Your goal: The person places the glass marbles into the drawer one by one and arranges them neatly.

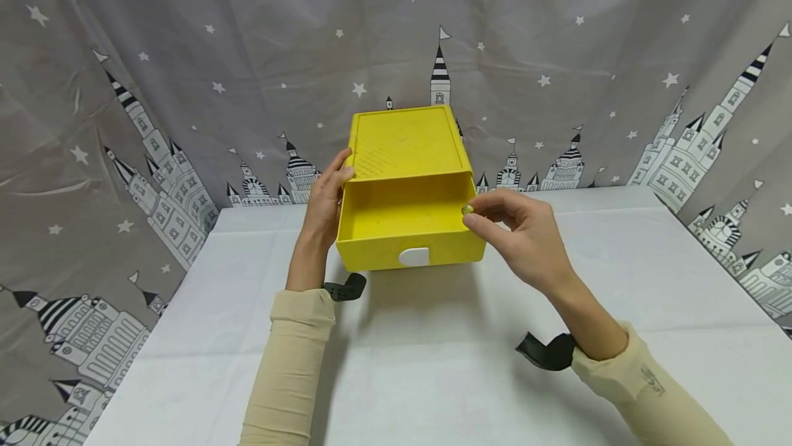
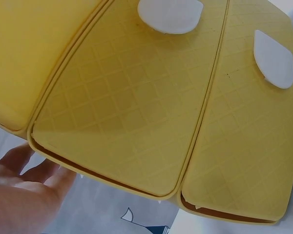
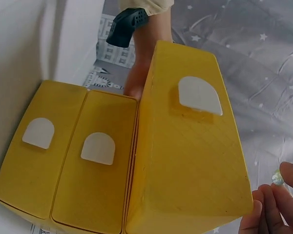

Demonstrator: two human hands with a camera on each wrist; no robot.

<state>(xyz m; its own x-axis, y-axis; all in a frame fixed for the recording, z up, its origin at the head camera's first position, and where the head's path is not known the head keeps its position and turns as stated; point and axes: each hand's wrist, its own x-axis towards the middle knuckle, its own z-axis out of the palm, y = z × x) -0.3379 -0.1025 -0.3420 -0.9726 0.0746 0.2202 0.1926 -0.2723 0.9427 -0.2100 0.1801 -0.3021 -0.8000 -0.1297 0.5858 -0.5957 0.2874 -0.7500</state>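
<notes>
A yellow drawer cabinet (image 1: 408,140) stands on the table, its top drawer (image 1: 377,253) pulled out and bare inside where I can see. My left hand (image 1: 324,202) rests against the cabinet's left side, fingers near the upper edge; part of it is hidden behind the cabinet in the left wrist view. Over the drawer's front right corner, my right hand (image 1: 522,233) pinches a small, shiny, see-through marble (image 3: 277,177) with a yellow-green tint between thumb and fingertips. White tabs mark the drawer fronts, such as the lower drawer (image 3: 95,195).
A white cloth covers the table (image 1: 427,363). Behind it hangs a grey curtain (image 1: 297,40) printed with castles and stars. Dark wrist-camera mounts (image 1: 547,352) stick out from both wrists.
</notes>
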